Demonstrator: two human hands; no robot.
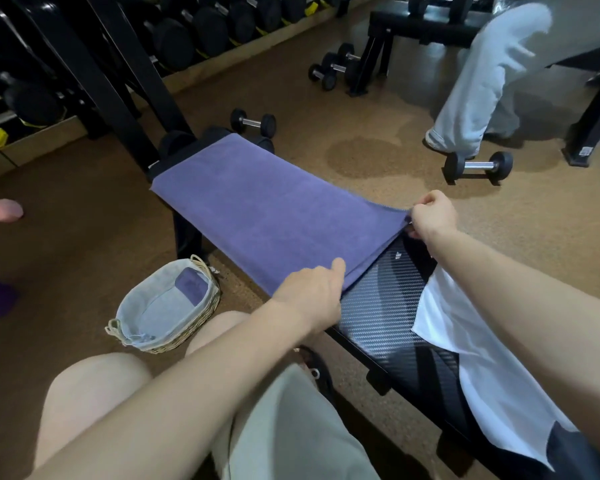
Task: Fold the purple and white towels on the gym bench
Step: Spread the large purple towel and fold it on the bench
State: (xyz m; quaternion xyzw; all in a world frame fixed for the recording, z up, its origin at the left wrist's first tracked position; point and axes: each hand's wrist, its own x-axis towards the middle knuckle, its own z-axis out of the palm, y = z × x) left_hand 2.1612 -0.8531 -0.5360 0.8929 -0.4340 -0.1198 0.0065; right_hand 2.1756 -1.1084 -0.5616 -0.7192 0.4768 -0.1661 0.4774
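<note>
both hands, left hand [309, 296] and right hand [430, 213], pinch the purple towel's [257, 202] near corners on the table [378, 306]; uneven lifting could skew the fold or slide it off.

Gym floor, shown by dumbbell rack [187, 32] behind padded bench [381, 317], loose dumbbells [478, 165] scattered on rubber flooring [326, 109] beyond it

Dim, warm indoor light, soft shadows, wide-angle bending at edges, slight blur
</note>
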